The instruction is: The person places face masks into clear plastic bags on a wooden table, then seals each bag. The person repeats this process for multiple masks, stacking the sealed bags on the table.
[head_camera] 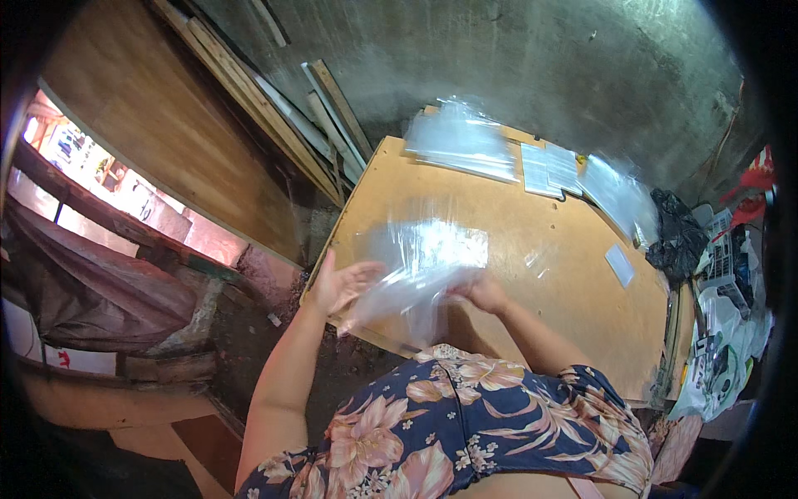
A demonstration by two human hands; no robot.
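Note:
Over the near left part of a wooden tabletop [561,299], my right hand [480,292] grips the edge of a clear plastic sheet or bag [399,293], blurred by motion. My left hand [346,287] is at the left side of the plastic, fingers spread, with nothing plainly held. Beneath and just beyond the moving plastic lies a shiny stack of clear plastic bags [455,243]. A larger pile of clear plastic bags [461,140] rests along the table's far edge.
Pale flat packs [548,168] and more plastic-wrapped sheets [611,190] line the far edge. A small white card [619,265] lies at right. Beyond it are a black plastic bag [676,234] and a grey crate [723,268]. Wooden boards [249,93] lean at the left.

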